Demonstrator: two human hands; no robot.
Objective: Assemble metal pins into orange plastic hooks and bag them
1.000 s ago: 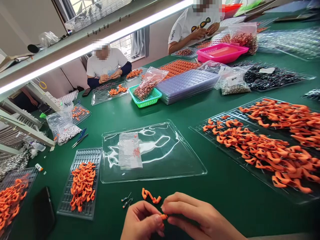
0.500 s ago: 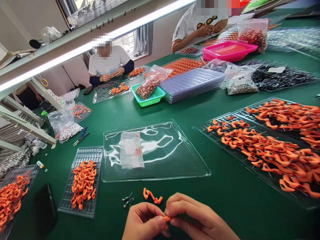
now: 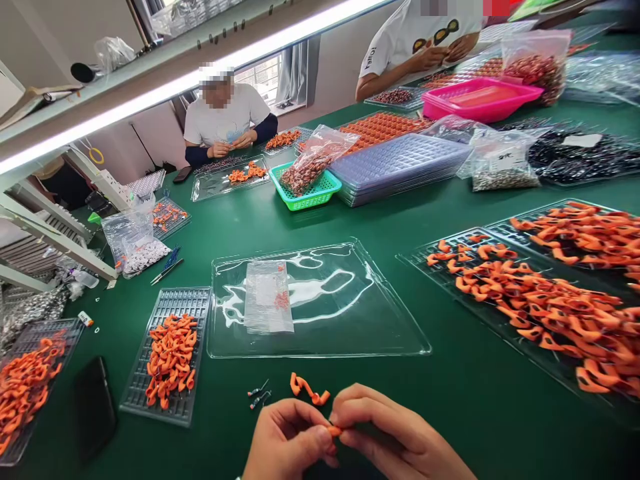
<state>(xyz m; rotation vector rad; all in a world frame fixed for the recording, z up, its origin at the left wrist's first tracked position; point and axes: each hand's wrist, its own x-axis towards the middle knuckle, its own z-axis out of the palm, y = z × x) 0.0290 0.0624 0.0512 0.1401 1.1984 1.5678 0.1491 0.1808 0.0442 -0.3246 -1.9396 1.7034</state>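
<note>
Item: small orange part point(image 3: 333, 431), pinched between the fingertips of the left hand point(image 3: 287, 443) and the right hand point(image 3: 395, 440), which meet at the near edge of the green table point(image 3: 450, 387). Only a sliver of the part shows; its full shape is hidden by the fingers.

Hands: both closed in a fingertip pinch on the part, thumbs pressed against forefingers, no fingers spread.

Handling, judged: very light; likely soft and bendy like rubber or silicone; too small for a full grasp, so easy to drop. Best held at its ends by thumb and forefinger, as here.

Nearby: a curled orange piece point(image 3: 306, 389) lies just beyond the fingertips; two small metal pins point(image 3: 259, 395) just beyond the left hand. Further off, a clear flat tray point(image 3: 350, 320) ahead, a gridded tray of orange pieces point(image 3: 170, 357) to the left, larger heaped trays point(image 3: 540, 300) to the right.
</note>
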